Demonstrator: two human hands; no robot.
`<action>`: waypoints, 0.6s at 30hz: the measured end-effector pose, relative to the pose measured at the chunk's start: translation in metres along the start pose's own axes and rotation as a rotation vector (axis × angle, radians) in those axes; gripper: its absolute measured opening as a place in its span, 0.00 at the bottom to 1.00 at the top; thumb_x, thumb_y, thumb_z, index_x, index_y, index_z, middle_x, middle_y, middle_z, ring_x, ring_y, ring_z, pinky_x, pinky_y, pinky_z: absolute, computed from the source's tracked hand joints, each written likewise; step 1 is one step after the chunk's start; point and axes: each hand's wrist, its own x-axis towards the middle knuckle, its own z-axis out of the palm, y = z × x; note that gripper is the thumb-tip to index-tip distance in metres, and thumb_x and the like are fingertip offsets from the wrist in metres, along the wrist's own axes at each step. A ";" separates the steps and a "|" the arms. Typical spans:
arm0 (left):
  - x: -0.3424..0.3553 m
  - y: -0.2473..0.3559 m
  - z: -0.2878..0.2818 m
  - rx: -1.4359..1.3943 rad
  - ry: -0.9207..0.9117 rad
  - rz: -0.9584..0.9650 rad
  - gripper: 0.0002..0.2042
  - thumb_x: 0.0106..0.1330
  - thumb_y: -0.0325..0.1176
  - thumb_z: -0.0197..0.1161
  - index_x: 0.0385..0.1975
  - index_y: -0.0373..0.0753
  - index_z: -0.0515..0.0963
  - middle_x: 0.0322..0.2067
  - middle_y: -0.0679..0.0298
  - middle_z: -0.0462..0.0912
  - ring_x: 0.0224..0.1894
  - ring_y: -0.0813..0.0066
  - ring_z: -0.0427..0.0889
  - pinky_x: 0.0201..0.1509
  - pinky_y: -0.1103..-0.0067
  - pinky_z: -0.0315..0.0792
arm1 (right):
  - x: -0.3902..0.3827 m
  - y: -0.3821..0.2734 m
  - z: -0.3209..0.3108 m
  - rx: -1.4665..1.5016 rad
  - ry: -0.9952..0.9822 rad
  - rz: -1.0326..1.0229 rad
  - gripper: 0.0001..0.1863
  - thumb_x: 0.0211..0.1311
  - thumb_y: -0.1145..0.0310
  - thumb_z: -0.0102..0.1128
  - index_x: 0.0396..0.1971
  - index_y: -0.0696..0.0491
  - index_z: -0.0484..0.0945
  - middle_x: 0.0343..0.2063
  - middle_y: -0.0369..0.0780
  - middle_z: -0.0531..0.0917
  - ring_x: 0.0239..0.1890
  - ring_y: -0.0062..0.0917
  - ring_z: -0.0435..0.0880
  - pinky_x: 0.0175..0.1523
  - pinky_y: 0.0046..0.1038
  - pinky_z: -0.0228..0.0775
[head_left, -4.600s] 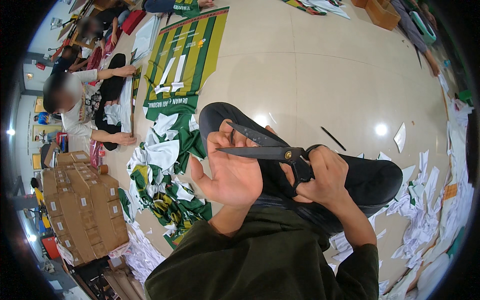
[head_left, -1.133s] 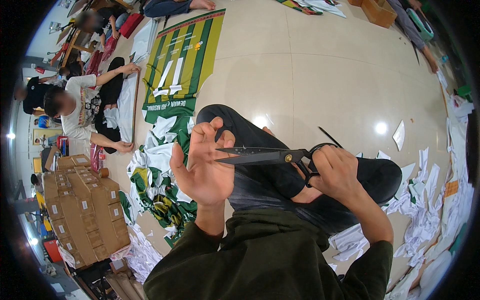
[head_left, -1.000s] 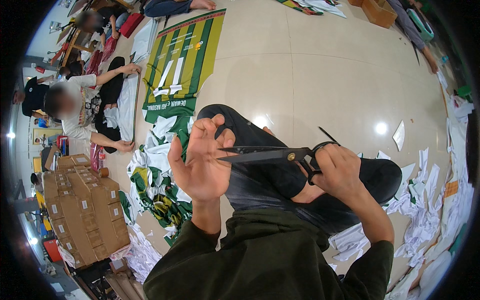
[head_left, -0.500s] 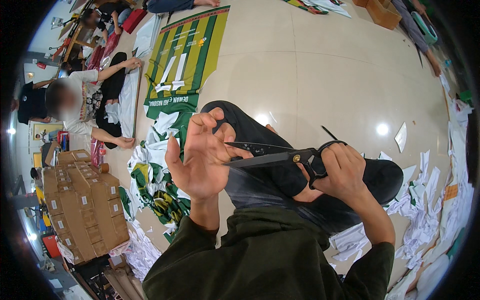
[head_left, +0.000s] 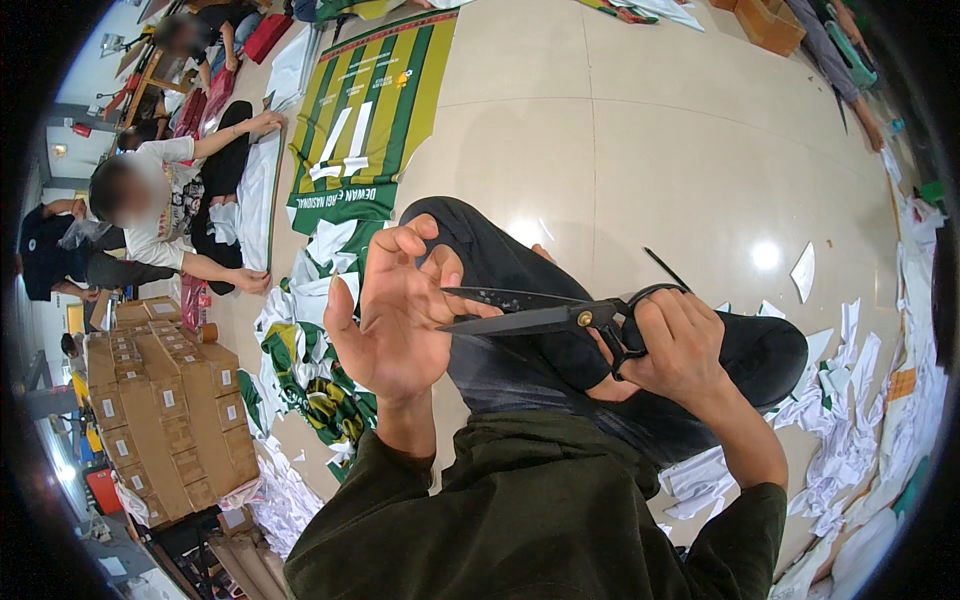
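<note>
My right hand (head_left: 680,345) grips the handles of large black fabric scissors (head_left: 545,320), held over my lap with the blades slightly apart. Their tips point left, toward my left hand (head_left: 395,325). That hand is raised palm up, its fingers spread and a little curled, holding nothing; the blade tips come up to the edge of its palm, and I cannot tell whether they touch. Below are my crossed legs in dark trousers (head_left: 560,380). Beyond my left hand lies a green and olive striped jersey panel (head_left: 375,110) with white lettering, flat on the floor.
Green and white fabric scraps (head_left: 315,360) heap to my left, and white offcuts (head_left: 835,390) lie to my right. Cardboard boxes (head_left: 165,400) stack at the left. A person in a white shirt (head_left: 165,200) sits at a white sheet (head_left: 262,195). A dark thin stick-like object (head_left: 662,267) projects near the scissors.
Both my hands and the scissors have shifted slightly left. The person in dark clothing at the far left has moved, and the legs at the top edge have mostly left the view.
</note>
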 end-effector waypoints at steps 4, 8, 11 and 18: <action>0.000 0.000 0.002 0.022 -0.004 -0.002 0.31 0.70 0.61 0.43 0.51 0.32 0.62 0.54 0.53 0.60 0.45 0.65 0.71 0.45 0.48 0.83 | 0.000 -0.001 0.002 -0.013 0.011 -0.005 0.24 0.22 0.64 0.65 0.27 0.54 0.72 0.26 0.39 0.74 0.25 0.30 0.77 0.29 0.30 0.67; -0.001 -0.002 0.000 -0.012 -0.030 0.029 0.32 0.72 0.59 0.43 0.51 0.28 0.60 0.55 0.48 0.58 0.44 0.62 0.67 0.44 0.47 0.84 | -0.002 -0.001 0.001 -0.027 -0.013 -0.013 0.23 0.23 0.64 0.64 0.27 0.54 0.71 0.25 0.39 0.74 0.25 0.29 0.76 0.29 0.29 0.66; -0.002 0.000 0.003 -0.019 -0.010 0.015 0.32 0.72 0.59 0.43 0.51 0.28 0.60 0.55 0.48 0.58 0.44 0.62 0.67 0.44 0.47 0.84 | -0.002 -0.002 0.001 -0.025 -0.007 -0.019 0.22 0.23 0.64 0.64 0.27 0.54 0.71 0.25 0.39 0.73 0.24 0.29 0.76 0.29 0.29 0.66; -0.003 0.002 0.004 -0.081 0.021 -0.023 0.32 0.71 0.58 0.45 0.51 0.28 0.60 0.54 0.48 0.58 0.43 0.62 0.66 0.45 0.47 0.84 | -0.004 -0.001 0.000 -0.025 -0.020 -0.017 0.22 0.24 0.64 0.63 0.27 0.54 0.71 0.25 0.38 0.73 0.25 0.29 0.76 0.30 0.29 0.67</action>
